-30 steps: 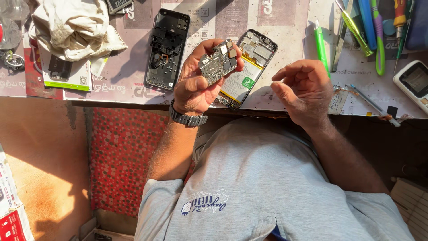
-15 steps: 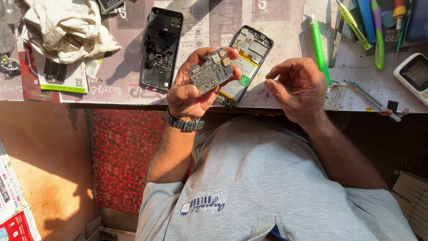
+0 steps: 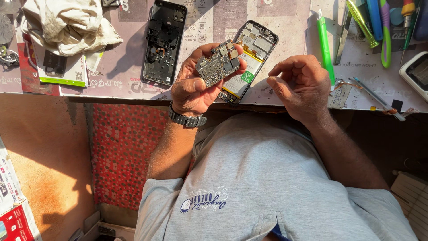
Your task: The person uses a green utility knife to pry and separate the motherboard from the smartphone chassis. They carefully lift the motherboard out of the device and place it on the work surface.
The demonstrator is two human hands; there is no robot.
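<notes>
Since the earlier frames, the circuit board (image 3: 218, 65) had been kept raised in the left hand (image 3: 196, 87) with only a slight shift, and the right hand (image 3: 303, 87) had stayed beside it.

At the far left of the work mat (image 3: 209, 22), a crumpled white cloth (image 3: 67, 22) was seen, with a small dark phone part (image 3: 55, 63) laid on a white-and-green card (image 3: 67, 73) below it. Further right, a black phone back frame (image 3: 164, 42) was laid flat on the mat.

The circuit board was grasped by the left hand between thumb and fingers and held tilted above the table edge; a metal wristwatch (image 3: 187, 119) was worn on that wrist. Just behind the board, partly covered by it, an opened phone body (image 3: 252, 53) with its battery exposed was laid on the mat.

The right hand was held loosely curled, with fingertips drawn towards the thumb; whether anything small was pinched there could not be told. Beyond it, a green pry tool (image 3: 325, 44), metal tweezers (image 3: 343, 31) and several screwdrivers (image 3: 385, 27) were laid near the mat's right end.
</notes>
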